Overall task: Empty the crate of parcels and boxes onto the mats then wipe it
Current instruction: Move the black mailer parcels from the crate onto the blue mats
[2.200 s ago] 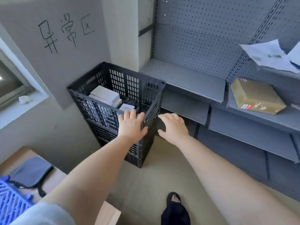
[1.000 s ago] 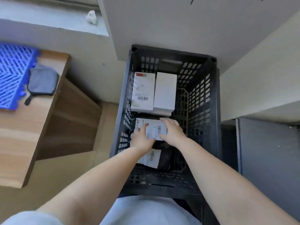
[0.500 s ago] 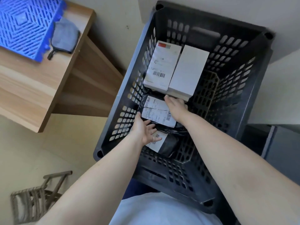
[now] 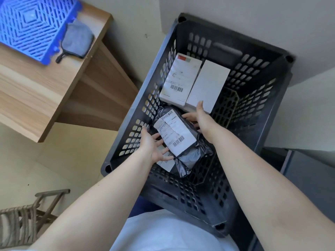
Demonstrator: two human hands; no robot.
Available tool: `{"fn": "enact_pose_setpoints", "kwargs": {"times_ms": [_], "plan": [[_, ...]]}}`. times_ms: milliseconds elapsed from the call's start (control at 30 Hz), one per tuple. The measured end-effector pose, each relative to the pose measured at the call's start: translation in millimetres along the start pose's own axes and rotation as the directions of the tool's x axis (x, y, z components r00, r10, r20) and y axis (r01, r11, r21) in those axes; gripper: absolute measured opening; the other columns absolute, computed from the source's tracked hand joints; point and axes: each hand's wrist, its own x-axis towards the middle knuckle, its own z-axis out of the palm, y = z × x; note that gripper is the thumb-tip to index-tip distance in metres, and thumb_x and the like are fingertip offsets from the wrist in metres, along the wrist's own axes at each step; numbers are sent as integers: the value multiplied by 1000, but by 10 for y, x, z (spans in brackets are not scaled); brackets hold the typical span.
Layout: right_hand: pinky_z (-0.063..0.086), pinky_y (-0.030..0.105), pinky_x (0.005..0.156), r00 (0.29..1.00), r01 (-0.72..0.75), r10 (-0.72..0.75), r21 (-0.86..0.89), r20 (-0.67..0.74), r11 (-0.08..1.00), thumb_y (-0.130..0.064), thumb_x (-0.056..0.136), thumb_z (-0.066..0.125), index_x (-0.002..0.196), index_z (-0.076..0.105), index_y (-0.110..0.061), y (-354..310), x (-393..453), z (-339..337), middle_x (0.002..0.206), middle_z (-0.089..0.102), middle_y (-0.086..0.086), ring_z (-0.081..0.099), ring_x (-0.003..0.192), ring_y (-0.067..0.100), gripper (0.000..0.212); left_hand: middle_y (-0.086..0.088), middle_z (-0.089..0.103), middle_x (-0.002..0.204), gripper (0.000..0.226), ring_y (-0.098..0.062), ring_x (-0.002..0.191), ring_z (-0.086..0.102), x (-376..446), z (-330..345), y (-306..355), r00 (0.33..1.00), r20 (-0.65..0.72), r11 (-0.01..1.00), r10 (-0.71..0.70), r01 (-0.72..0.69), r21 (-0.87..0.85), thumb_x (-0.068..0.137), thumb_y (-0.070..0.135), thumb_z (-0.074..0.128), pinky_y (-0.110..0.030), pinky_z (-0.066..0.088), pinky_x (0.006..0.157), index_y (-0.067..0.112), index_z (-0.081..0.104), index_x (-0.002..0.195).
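Observation:
The black slatted crate stands below me on the floor. Inside it, both hands lift a black plastic parcel with a white barcode label. My left hand lies palm-up at its left edge, with spread, straight fingers under the parcel. My right hand grips the far right edge, one finger over the top and the thumb raised. A second black parcel with a label lies beneath. Two white boxes lie side by side at the crate's far end.
A wooden table stands to the left of the crate. It carries a blue grid mat and a grey cloth. A slatted wooden stool sits at bottom left. Grey metal shelving borders the crate's right side.
Both hands went from the crate rim down inside. The top black parcel has risen off the one below, now held between both hands, and my view has closed in.

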Motion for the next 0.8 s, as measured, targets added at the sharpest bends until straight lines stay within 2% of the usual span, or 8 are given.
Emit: {"fn": "enact_pose_setpoints", "kwargs": {"times_ms": [67,167,233,367,433,500,600,800], "plan": [[31,45,109,1000,-16,16,2,4,1000,-70,93,-2,115,70,-20,-37,-90,-15,118,59,1,51,113,22,90,-12,53,140,76,-43,112,60,-61,-8,-11,1000,8,1000,-14,14,-4,92,74,24,-76,33,96,18,45,139],[39,41,92,1000,-19,19,-34,-11,999,-71,93,1,116,69,-17,-103,-257,-53,108,61,-1,54,97,18,90,-12,50,143,75,-44,113,59,-153,-52,-30,998,53,1000,-15,16,-19,92,73,28,-77,38,86,18,45,140],[41,41,93,999,7,-8,-38,-35,999,-73,92,1,111,72,-14,-137,-353,-119,105,63,0,55,101,20,94,-12,49,144,76,-44,114,59,-213,-67,-34,996,87,1000,-1,1,-5,91,74,28,-79,36,90,19,44,141],[48,45,96,996,34,-31,31,-82,999,-78,88,0,96,75,-11,-202,-529,-307,117,66,12,55,112,30,100,-12,49,143,74,-43,119,56,-392,14,-28,985,156,996,79,-86,37,93,74,24,-80,34,93,21,47,139],[49,43,92,997,53,-46,118,-63,992,-80,86,0,101,72,-6,-233,-665,-415,116,65,15,57,111,33,104,-10,49,140,69,-40,123,53,-533,107,1,973,181,984,142,-158,80,94,73,24,-77,36,93,23,50,134],[48,46,98,997,80,-77,186,-25,979,-82,83,0,114,68,-5,-259,-830,-501,119,66,17,60,111,34,108,-8,51,134,65,-37,122,52,-683,217,60,956,208,963,208,-237,125,96,70,23,-72,39,95,22,56,124],[44,52,104,990,136,-142,263,4,955,-84,82,1,129,62,-17,-314,-1052,-602,124,64,15,60,115,34,102,-6,53,132,63,-34,121,50,-904,383,212,923,255,923,289,-339,180,96,69,23,-66,41,94,24,63,115],[47,55,100,957,273,-292,369,-5,889,-87,79,1,139,55,-27,-734,-1361,-658,132,62,8,59,119,33,100,-8,50,141,66,-34,125,48,-1360,543,651,824,399,834,402,-509,211,95,71,19,-67,37,99,32,59,130]]}}
